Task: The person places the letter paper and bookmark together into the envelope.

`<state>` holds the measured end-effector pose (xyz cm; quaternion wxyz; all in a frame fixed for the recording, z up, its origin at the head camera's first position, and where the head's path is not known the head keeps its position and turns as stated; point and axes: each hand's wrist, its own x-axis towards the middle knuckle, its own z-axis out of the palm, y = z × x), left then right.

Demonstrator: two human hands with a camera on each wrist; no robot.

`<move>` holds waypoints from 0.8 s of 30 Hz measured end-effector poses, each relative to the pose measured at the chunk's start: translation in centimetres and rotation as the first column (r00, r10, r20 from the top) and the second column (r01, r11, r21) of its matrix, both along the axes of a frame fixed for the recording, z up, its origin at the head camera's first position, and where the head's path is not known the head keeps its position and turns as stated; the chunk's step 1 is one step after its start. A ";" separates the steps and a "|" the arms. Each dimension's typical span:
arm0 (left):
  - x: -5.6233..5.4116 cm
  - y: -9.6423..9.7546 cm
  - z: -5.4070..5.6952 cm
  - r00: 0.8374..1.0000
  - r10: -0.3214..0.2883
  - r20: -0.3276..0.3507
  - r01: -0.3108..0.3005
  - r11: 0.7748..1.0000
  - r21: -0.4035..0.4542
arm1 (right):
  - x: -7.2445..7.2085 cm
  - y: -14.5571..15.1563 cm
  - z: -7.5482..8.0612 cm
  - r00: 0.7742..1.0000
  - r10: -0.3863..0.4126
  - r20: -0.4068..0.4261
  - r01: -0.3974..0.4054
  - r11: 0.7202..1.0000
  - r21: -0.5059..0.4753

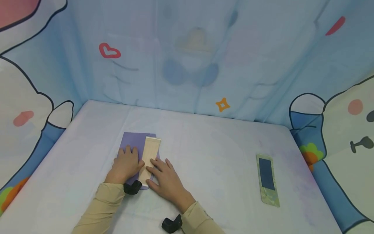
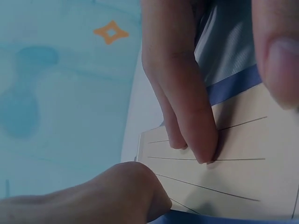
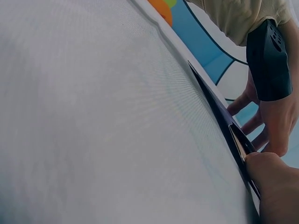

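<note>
A flat purple card-like sheet (image 1: 131, 139) lies on the white-covered table. Along its right side lies a narrow cream strip (image 1: 151, 146), which shows thin ruled lines in the left wrist view. My left hand (image 1: 125, 165) rests spread over the purple sheet, its thumb (image 2: 135, 186) pressing the strip's edge. From the right, my right hand (image 1: 166, 178) touches the strip with extended fingertips (image 2: 201, 149), the thumb near the strip's lower end. In the right wrist view the sheet's edge (image 3: 212, 100) shows side-on, and my right thumb (image 3: 271, 172) partly hides the strip.
A pale green flat item with a dark blue rectangle (image 1: 266, 174) lies at the table's right. Black wrist devices sit at the left wrist (image 1: 133, 187) and right wrist (image 1: 172, 224). A blue cartoon-printed curtain (image 1: 187, 94) stands behind the table's far edge.
</note>
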<state>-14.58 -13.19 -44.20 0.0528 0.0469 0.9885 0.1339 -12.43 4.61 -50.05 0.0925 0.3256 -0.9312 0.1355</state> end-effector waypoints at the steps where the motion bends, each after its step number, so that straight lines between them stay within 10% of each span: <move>1: 0.0 0.0 0.0 1.000 0.000 0.000 0.000 1.000 0.001 | 0.0 0.0 0.0 1.000 0.001 -0.002 -0.001 1.000 0.000; 10: -0.1 -0.2 0.0 1.000 -0.021 0.004 0.021 1.000 -0.003 | 0.0 0.1 0.0 0.998 0.058 -0.020 -0.056 0.996 0.073; 18: -0.2 -0.2 -0.1 1.000 -0.021 0.006 0.021 1.000 -0.008 | -0.1 0.1 0.0 1.000 0.008 -0.012 -0.010 0.989 -0.145; 24: -0.2 -0.1 -0.4 1.000 -0.015 -0.011 0.015 1.000 -0.003 | -0.1 -0.2 0.9 0.986 -0.017 0.165 0.059 0.965 -0.254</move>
